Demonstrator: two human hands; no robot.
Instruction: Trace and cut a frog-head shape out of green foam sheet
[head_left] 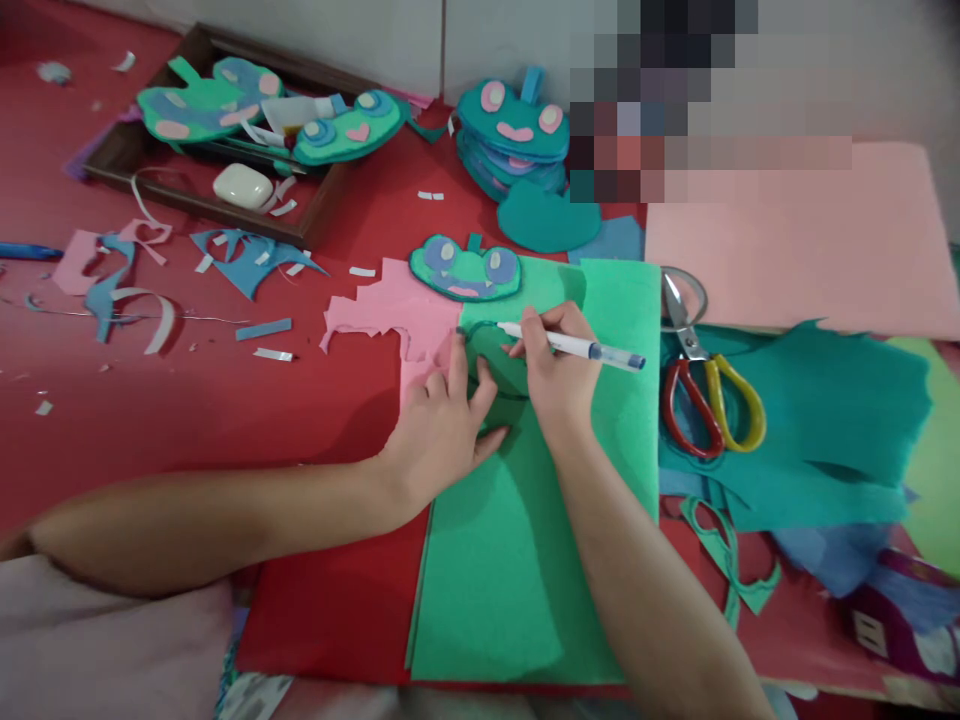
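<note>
In the head view, my right hand (562, 370) grips a white pen (556, 340) with a blue-tinted end, its tip on a green foam-like sheet (517, 560). A dark rounded outline shows on the sheet near the tip, partly covered by my hands. My left hand (439, 425) rests beside it with fingers spread, fingertips pressing on the green surface. Whether a loose cut piece lies under those fingers I cannot tell. Just above sits a finished-looking green and purple face cutout (466, 268). A ragged pink scrap (386, 315) lies left of the outline.
Scissors (705, 375) with one red and one yellow handle lie on teal sheets (840, 430) at right. Behind are a pink sheet (810, 240), stacked face cutouts (514, 125) and a brown wooden tray (202, 215). Scraps cover the left. A person, blurred out, is at upper right.
</note>
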